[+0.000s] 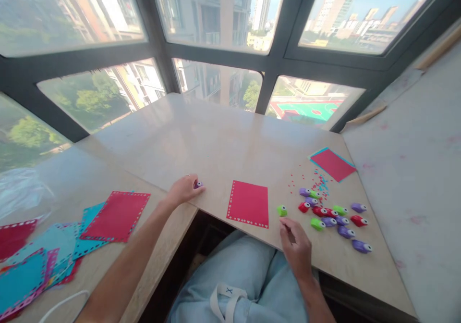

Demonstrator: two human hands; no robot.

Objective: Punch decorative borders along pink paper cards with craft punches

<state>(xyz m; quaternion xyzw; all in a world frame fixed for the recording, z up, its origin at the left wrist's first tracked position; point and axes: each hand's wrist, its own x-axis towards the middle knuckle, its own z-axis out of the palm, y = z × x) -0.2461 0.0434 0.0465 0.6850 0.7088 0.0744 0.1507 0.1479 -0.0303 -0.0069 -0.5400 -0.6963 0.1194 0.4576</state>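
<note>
1. The left hand (184, 189) is closed around a small purple punch (198, 184) on the worktop (201, 140), just left of the red card (248, 204). Only the tip of the punch shows past the fingers.
2. The right hand (296, 244) rests on the near edge of the worktop, below the green punch (282, 210). Its fingers are curled. I cannot tell if this grip holds something thin or nothing.
3. The red card lies flat between the two hands. Small heart holes run along its left, top and bottom edges. The right edge looks plain, so I judge this card is about three quarters finished.
4. At the left there is a pile of punched cards (65, 246), red and blue, with holes around their borders. They seem to be finished pieces.
5. At the far right, a stack of plain cards (333, 163), red on blue, appears not punched yet, so some work is left.
6. A group of coloured punches (334, 215) and paper confetti (317, 183) lie to the right of the card.
7. The pile at the left is cut off by the picture edge, so its number is unclear, and the hole shapes on those cards are too small to read
</note>
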